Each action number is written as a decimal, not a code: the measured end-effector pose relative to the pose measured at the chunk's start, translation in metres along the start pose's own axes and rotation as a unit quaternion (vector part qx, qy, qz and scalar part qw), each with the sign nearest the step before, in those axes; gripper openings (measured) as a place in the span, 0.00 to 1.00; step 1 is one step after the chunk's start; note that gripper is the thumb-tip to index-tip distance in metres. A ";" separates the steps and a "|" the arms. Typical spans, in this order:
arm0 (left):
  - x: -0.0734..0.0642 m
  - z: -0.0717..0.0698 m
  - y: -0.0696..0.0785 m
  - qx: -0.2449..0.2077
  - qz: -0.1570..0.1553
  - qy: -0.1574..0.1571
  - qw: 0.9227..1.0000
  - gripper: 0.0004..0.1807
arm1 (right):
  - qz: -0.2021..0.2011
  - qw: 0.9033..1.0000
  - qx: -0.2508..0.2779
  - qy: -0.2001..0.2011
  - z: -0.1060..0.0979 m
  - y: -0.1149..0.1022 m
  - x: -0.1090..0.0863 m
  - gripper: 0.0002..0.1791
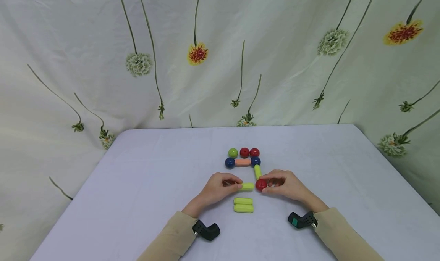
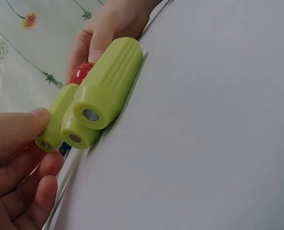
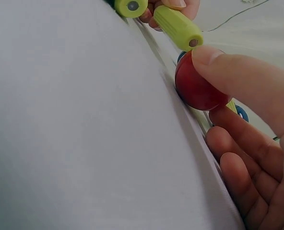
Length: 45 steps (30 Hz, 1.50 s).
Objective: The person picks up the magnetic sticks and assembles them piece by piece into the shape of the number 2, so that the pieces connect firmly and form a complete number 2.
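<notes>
My left hand (image 1: 219, 185) pinches one end of a yellow-green magnetic rod (image 1: 246, 186) between thumb and fingers. Its free end points at a red ball (image 1: 261, 185), with a small gap showing in the head view. That ball is pinched by my right hand (image 1: 286, 182), thumb on one side and fingers on the other. Beyond it, another yellow-green rod (image 1: 257, 171) runs from the red ball up to a dark blue ball (image 1: 255, 161). A pink rod (image 1: 242, 162) links this one to a second dark blue ball (image 1: 230, 162).
Two yellow-green rods (image 1: 243, 205) lie side by side nearer me. Behind the linked pieces sit a green ball (image 1: 233, 153) and two red balls (image 1: 249, 152). A white cloth covers the table (image 1: 154, 169); a flowered curtain (image 1: 220, 81) hangs behind.
</notes>
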State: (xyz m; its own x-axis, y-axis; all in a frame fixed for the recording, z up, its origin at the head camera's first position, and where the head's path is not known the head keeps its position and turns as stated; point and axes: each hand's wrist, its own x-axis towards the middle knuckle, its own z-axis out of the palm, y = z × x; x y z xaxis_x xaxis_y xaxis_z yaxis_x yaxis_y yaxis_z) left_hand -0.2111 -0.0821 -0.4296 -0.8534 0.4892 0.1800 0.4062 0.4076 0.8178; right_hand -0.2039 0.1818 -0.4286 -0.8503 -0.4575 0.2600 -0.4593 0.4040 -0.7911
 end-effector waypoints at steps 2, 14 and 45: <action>0.000 0.001 0.001 -0.002 -0.001 -0.001 1.000 0.10 | 0.001 1.000 -0.001 -0.001 0.000 0.001 0.000 0.17; 0.000 0.005 0.001 -0.008 0.006 0.005 1.000 0.10 | 0.000 1.000 0.021 -0.004 0.001 0.025 0.002 0.19; 0.000 0.006 0.002 -0.009 0.000 0.013 1.000 0.10 | 0.015 1.000 0.009 -0.016 -0.005 -0.015 0.000 0.17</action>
State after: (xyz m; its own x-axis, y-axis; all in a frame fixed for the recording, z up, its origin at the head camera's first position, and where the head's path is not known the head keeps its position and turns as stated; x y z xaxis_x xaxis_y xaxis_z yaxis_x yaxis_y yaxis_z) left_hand -0.2082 -0.0764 -0.4309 -0.8622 0.4683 0.1933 0.3999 0.3947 0.8272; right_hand -0.1981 0.1802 -0.4143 -0.8553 -0.4702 0.2179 -0.4281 0.4042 -0.8083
